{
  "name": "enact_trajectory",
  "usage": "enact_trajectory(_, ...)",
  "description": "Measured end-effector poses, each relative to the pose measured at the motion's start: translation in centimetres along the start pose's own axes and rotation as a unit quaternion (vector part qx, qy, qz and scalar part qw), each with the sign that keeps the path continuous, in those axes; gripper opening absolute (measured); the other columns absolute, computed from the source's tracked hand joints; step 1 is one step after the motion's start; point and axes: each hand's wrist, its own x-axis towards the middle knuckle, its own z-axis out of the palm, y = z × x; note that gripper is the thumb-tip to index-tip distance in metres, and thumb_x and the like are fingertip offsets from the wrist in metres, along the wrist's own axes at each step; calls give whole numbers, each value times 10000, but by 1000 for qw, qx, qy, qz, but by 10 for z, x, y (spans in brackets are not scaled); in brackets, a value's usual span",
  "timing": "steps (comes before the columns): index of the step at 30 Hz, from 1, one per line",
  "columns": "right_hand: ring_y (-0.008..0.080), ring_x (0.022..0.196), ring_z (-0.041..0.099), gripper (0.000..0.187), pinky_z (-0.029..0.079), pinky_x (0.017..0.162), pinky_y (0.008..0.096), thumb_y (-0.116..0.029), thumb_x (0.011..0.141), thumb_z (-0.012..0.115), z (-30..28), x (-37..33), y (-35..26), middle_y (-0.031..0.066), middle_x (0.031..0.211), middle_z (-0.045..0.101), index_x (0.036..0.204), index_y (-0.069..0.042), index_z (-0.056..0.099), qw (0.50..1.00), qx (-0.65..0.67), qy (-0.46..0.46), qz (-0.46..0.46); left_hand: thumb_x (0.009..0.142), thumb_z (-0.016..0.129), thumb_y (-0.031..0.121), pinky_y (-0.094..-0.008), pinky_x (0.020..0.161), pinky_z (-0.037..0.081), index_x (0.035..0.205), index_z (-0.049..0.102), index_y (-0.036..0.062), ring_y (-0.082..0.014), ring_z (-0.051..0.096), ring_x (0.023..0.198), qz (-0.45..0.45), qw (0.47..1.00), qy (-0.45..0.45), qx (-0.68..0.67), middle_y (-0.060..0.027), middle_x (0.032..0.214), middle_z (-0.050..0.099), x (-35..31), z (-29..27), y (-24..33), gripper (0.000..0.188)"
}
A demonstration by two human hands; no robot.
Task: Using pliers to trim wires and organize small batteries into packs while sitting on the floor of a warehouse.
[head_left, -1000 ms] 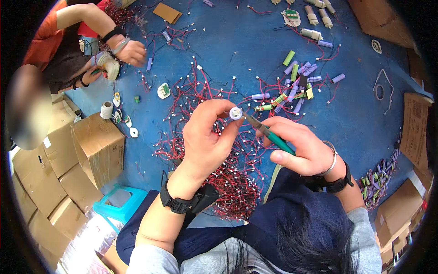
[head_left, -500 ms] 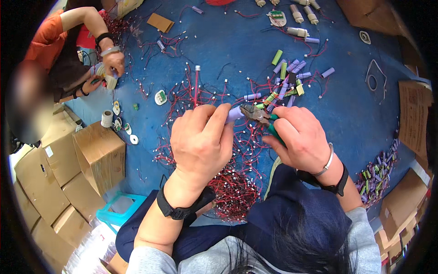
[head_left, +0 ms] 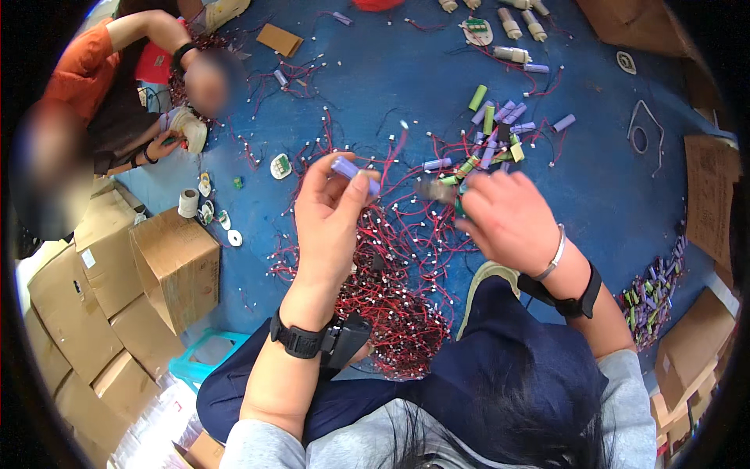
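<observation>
Between the thumb and fingers of my left hand [head_left: 326, 219] is a purple cylindrical battery cell [head_left: 355, 176], tilted, with a red wire lead running up beside it. My right hand [head_left: 509, 217] grips green-handled pliers [head_left: 437, 190], their jaws blurred by motion and apart from the cell. Just beyond the pliers lies a loose group of purple and green cells [head_left: 491, 133] with red wires. Below and between my hands spreads a big heap of red and black wire leads with white connectors [head_left: 402, 320].
At the left a person in an orange top [head_left: 82, 66] works with both hands. Cardboard boxes [head_left: 176, 270] stand left and right. White cylindrical parts [head_left: 512, 55] lie at the far side, more cells [head_left: 655, 293] at the right. A turquoise stool [head_left: 205, 356] is beside my left leg.
The pliers have come off the end of the cell and moved slightly left-down. My left hand has turned, tilting the cell and showing its side. The other person's upper hand has moved.
</observation>
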Motion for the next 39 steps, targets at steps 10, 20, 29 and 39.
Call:
enact_trajectory(10,352,837,508,303,426,741,395,-250,758,633,7,2,-10,190,914,510,793,14,489,942,329,64,3,852,551,75,-318,852,475,996,537,52,-191,571,928,-124,912,-64,-385,-95,984,594,1,-9,-1,146)
enact_trajectory(20,342,870,524,306,432,754,381,-239,704,686,9,12,-21,177,978,525,793,-15,497,938,319,139,5,844,526,13,-297,847,506,1035,538,22,-219,581,973,-152,881,-92,-438,-122,1017,596,-14,0,1,192)
enact_trajectory(29,261,697,567,270,446,605,325,-201,661,715,-1,9,-23,102,874,578,794,-45,539,966,181,181,-18,843,574,85,-310,768,523,1092,534,-13,-208,617,869,-94,941,-164,-281,-144,980,611,-15,-4,10,270)
enact_trajectory(39,122,626,542,233,434,583,280,-244,808,601,3,2,-13,58,693,547,815,-15,560,821,556,-1,127,874,540,184,-342,722,499,1118,530,47,-177,582,785,-149,850,-205,-461,-77,905,601,6,-19,-17,280)
